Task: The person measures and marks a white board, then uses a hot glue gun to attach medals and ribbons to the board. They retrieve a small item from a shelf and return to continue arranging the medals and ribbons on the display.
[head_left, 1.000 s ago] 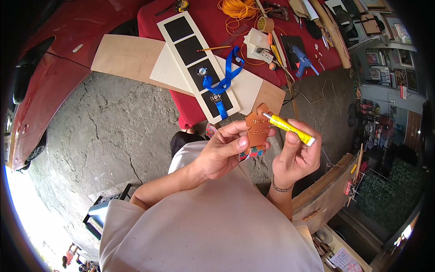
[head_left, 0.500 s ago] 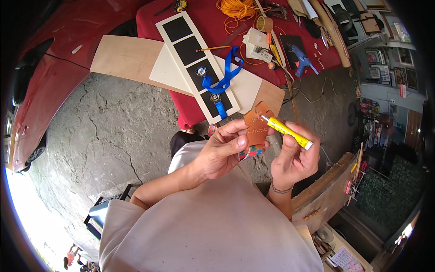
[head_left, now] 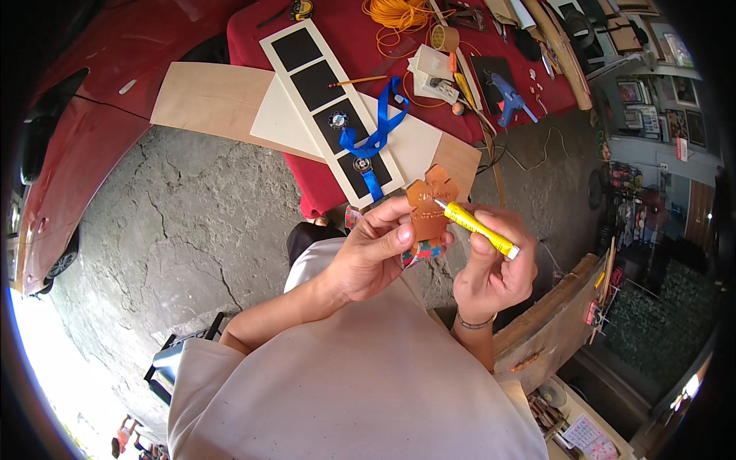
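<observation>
My left hand [head_left: 374, 250] pinches a small brown plaque-like piece [head_left: 431, 208] between thumb and fingers, holding it upright in front of my chest. Its top edge is notched, and raised marks run across its face. In my right hand [head_left: 497, 270] is a slim yellow glue tube [head_left: 481, 230] with a white end, gripped between thumb and fingers. The tube's thin nozzle points left and meets, or nearly meets, the face of the brown piece. Below that piece shows a patterned red and teal patch [head_left: 421, 254]; whether it is attached cannot be made out.
Ahead, a red-covered table [head_left: 253, 31] carries a white frame with black panels [head_left: 316, 90], a blue ribbon [head_left: 383, 126] with medallions, a pencil [head_left: 358, 80], a blue glue gun [head_left: 512, 102] and orange cord [head_left: 395, 15]. A wooden board [head_left: 552, 318] stands at right; a red car [head_left: 92, 100] at left.
The glue tube's nozzle has shifted left and slightly down across the brown piece. My right hand has followed it. The brown piece has moved a little left and turned slightly.
</observation>
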Demonstrator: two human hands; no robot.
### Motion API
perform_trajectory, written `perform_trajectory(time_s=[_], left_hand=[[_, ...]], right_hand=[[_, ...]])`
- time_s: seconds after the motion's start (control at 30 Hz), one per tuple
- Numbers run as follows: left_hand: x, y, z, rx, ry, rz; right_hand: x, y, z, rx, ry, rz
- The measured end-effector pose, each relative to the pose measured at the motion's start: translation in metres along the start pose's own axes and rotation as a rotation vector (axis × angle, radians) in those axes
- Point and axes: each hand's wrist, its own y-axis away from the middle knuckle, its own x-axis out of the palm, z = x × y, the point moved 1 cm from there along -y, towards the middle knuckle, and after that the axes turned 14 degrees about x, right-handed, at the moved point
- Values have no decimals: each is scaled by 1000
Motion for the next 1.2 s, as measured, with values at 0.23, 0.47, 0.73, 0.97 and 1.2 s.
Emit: perform_trajectory(time_s=[0.23, 0.47, 0.73, 0.97, 1.2], left_hand=[[1, -2, -2, 15, -20, 2], [-1, -3, -3, 17, -5, 5], [-3, -5, -5, -9, -18, -62], [2, -9, -12, 7, -8, -31], [1, -12, -16, 0, 0, -19]], right_hand=[[-1, -4, 0, -81, 52, 31], [-1, -1, 1, -41, 57, 37], [-2, 1, 2, -52, 79, 39], [-1, 1, 3, -58, 127, 44], [1, 0, 5, -51, 143, 55]])
